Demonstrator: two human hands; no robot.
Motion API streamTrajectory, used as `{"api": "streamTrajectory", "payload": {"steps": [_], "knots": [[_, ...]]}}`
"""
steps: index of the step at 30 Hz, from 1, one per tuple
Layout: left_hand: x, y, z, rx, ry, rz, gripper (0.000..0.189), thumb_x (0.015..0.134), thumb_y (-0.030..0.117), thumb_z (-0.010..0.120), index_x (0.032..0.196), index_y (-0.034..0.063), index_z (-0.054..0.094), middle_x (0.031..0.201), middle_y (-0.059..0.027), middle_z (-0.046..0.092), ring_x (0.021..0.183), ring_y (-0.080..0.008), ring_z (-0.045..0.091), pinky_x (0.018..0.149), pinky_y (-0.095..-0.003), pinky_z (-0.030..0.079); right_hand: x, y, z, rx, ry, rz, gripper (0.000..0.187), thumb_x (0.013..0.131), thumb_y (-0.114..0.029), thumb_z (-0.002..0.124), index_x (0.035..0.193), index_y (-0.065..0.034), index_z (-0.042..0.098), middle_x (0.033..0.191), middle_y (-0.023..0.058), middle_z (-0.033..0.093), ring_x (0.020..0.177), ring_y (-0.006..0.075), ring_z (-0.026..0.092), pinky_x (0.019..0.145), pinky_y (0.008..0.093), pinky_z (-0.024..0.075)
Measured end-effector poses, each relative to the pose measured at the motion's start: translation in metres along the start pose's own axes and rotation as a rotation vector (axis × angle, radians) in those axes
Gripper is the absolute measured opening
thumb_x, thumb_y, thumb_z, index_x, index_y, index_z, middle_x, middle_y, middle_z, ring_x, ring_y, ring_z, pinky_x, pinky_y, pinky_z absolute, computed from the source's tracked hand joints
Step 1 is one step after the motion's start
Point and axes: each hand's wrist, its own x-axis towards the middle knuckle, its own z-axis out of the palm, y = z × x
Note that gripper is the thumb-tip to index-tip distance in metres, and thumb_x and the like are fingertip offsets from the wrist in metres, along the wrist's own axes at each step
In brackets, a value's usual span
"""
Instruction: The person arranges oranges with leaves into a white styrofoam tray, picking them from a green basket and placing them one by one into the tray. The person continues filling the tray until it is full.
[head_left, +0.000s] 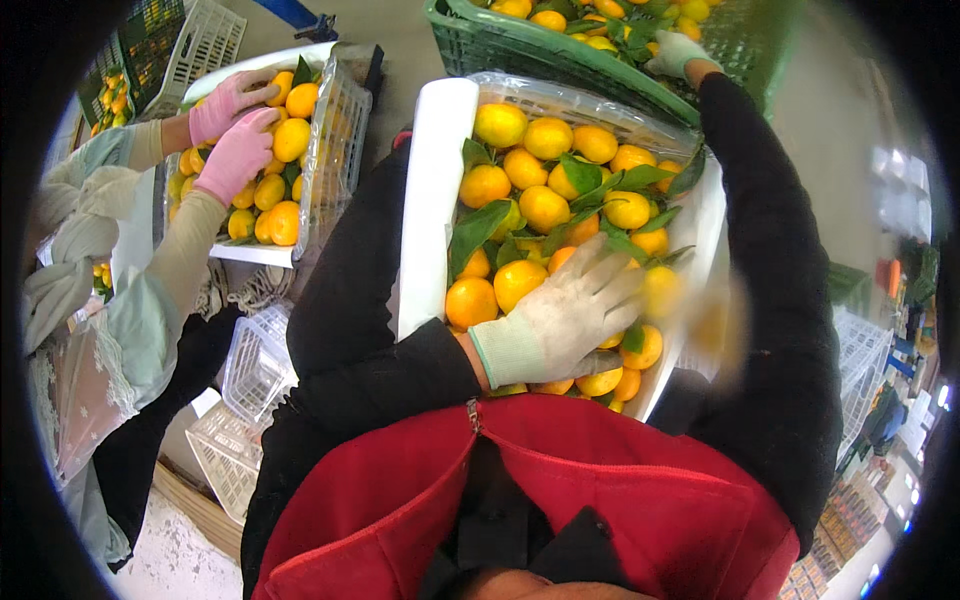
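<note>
My left hand (562, 319), in a pale glove with a mint cuff, lies with spread fingers on oranges in a plastic crate. White paper (439, 202) and clear film line this crate. The oranges (544, 210) in it are mixed with green leaves (581, 174). A blurred orange fruit (661, 292) shows just right of my left fingertips. My right hand (679, 56), also gloved, reaches into a green plastic crate (555, 67) of leafy oranges at the top; its fingers are among fruit and leaves, and whether it grips any cannot be told.
At the left, a co-worker's pink-gloved hands (236, 154) rest on oranges in another lined crate (334, 157). White plastic baskets (259, 360) stand on the floor below it. More crates (862, 360) are at the far right, and a green crate (146, 45) is at the upper left.
</note>
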Motion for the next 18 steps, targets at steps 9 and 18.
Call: {"api": "streamTrajectory", "payload": {"steps": [9, 18], "knots": [[-0.067, -0.005, -0.059, 0.159, 0.163, -0.23, 0.052, 0.087, 0.034, 0.077, 0.127, 0.0034, 0.066, 0.137, -0.0201, 0.064, 0.141, -0.0414, 0.051, 0.126, -0.0599, 0.03, -0.175, -0.054, -0.151, 1.179, 0.661, 0.14, 0.034, 0.088, -0.021, 0.082, 0.114, -0.0009, 0.072, 0.098, 0.0055, 0.076, 0.086, 0.0121, 0.068, 0.076, 0.0295, 0.0549], [-0.09, -0.03, -0.062, 0.314, 0.222, -0.407, 0.055, 0.09, 0.025, 0.073, 0.139, 0.002, 0.061, 0.133, -0.0213, 0.064, 0.137, -0.0378, 0.053, 0.128, -0.0649, 0.017, -0.268, -0.204, -0.161, 1.508, 0.162, -0.204, 0.068, 0.087, -0.049, 0.085, 0.128, 0.0026, 0.068, 0.105, 0.0139, 0.073, 0.088, 0.0184, 0.073, 0.071, 0.0314, 0.0607]]}}
